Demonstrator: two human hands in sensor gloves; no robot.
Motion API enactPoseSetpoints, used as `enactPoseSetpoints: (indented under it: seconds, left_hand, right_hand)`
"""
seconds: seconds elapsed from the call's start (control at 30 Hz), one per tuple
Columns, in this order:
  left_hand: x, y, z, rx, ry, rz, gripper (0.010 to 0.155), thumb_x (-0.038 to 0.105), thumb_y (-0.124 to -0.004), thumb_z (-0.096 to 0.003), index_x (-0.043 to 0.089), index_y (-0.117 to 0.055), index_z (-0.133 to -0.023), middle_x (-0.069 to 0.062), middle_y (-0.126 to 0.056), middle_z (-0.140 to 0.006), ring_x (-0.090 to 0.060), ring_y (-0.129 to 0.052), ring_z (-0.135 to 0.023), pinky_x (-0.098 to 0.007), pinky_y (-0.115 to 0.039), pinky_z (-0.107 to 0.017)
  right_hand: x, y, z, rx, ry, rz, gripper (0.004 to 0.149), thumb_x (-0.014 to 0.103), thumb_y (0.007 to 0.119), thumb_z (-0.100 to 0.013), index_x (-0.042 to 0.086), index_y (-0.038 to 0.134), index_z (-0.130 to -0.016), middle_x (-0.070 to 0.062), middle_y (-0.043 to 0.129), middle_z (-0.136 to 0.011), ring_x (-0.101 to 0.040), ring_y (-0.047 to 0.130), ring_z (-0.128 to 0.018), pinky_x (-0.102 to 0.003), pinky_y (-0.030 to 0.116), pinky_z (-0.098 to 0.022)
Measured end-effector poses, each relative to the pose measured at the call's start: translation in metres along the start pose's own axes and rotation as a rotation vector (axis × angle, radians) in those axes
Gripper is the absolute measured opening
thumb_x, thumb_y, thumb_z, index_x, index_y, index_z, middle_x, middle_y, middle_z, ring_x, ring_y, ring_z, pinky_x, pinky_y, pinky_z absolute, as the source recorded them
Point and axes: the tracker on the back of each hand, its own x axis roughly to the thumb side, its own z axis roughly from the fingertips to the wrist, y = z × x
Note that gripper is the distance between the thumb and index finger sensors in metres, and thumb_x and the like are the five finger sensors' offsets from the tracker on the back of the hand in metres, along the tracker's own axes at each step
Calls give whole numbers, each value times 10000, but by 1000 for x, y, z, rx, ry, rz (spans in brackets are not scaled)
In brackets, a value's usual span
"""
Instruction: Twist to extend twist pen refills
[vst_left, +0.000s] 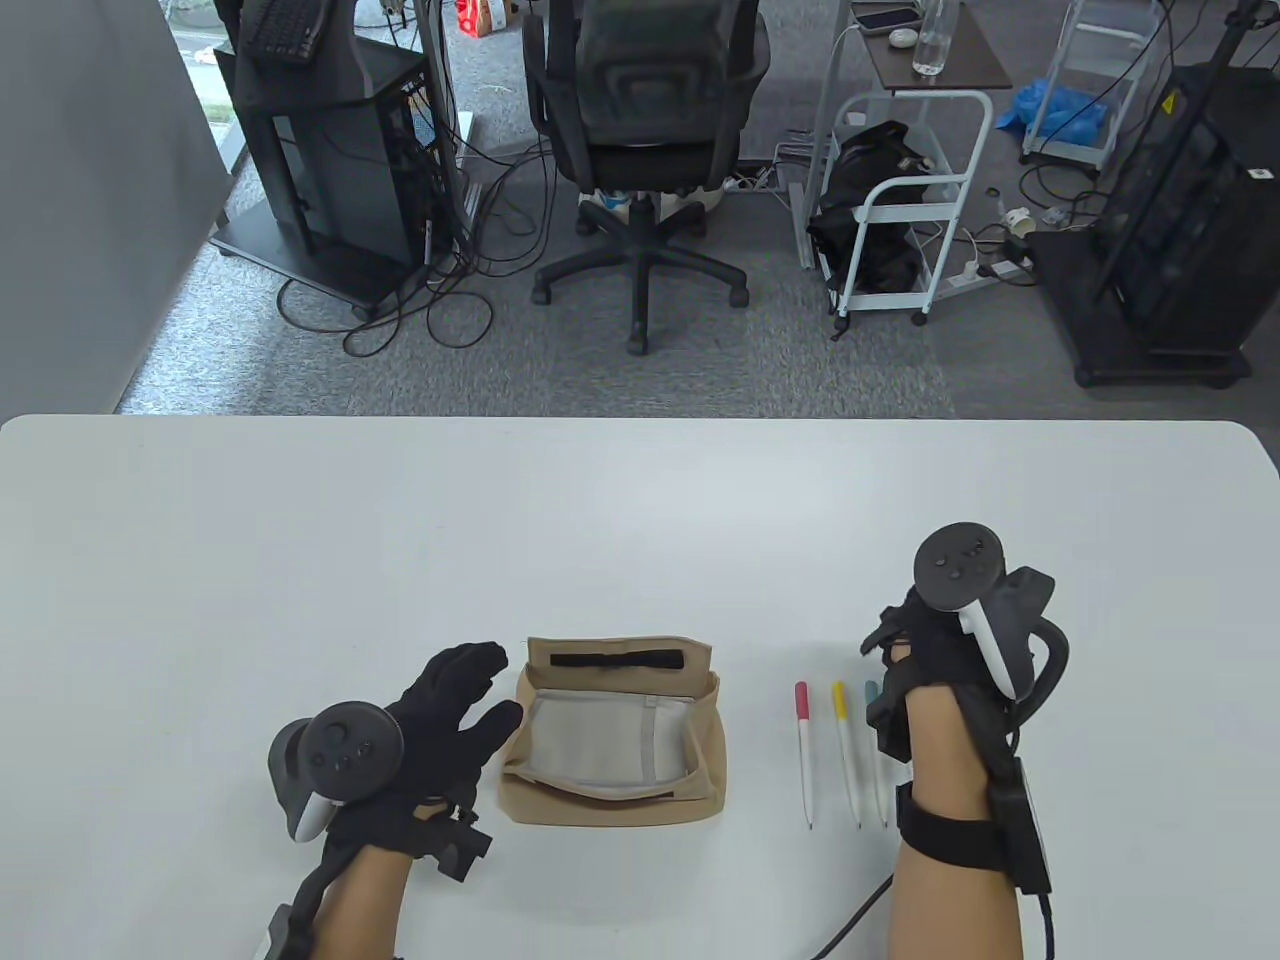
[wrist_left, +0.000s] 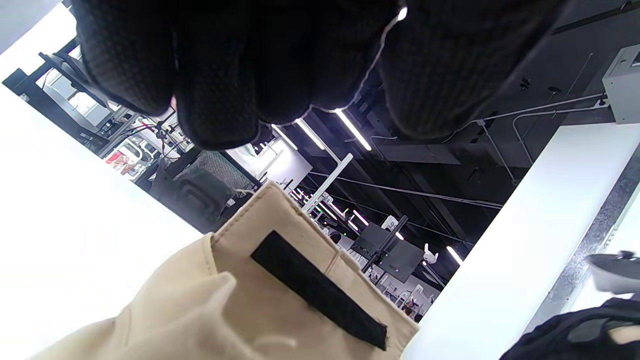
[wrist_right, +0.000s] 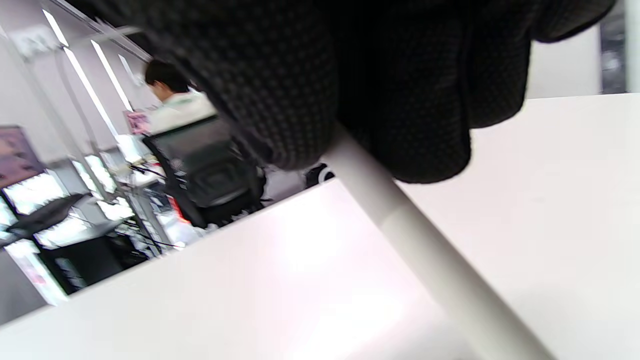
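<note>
Three white twist pens lie side by side on the table: a red-capped pen (vst_left: 803, 752), a yellow-capped pen (vst_left: 846, 755) and a teal-capped pen (vst_left: 874, 745), which my right hand partly covers. My right hand (vst_left: 888, 700) is over the top end of the teal-capped pen. In the right wrist view its fingers (wrist_right: 310, 105) grip a white pen barrel (wrist_right: 435, 260) just above the table. My left hand (vst_left: 488, 690) rests open and empty, fingers spread, beside the left edge of a beige pouch (vst_left: 615, 805).
The beige pouch lies open with a grey lining and a black Velcro strip (vst_left: 615, 659); it also shows in the left wrist view (wrist_left: 235, 310). An office chair (vst_left: 645, 120) and carts stand beyond the table's far edge.
</note>
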Motion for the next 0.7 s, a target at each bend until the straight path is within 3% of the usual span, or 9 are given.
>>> enactPoseSetpoints:
  seconds: [0.3, 0.7]
  left_hand:
    - [-1, -6, 1, -37, -3, -11, 707, 471, -894, -417, 86, -721, -984, -222, -769, -964, -422, -953, -755, -595, -784, -543]
    - [0, -5, 1, -40, -1, -26, 722, 478, -896, -413, 85, -713, -991, -225, -761, -971, -423, -949, -761, -599, -782, -543]
  right_hand:
    - [-30, 52, -32, 122, 158, 146, 484, 215, 999, -383, -126, 970, -725, -340, 1031, -609, -527, 868, -669, -734, 614, -552]
    - [-49, 97, -44, 86, 220, 220, 494, 250, 1003, -370, -104, 979, -714, -301, 1051, -585, -494, 900, -648, -709, 653, -547]
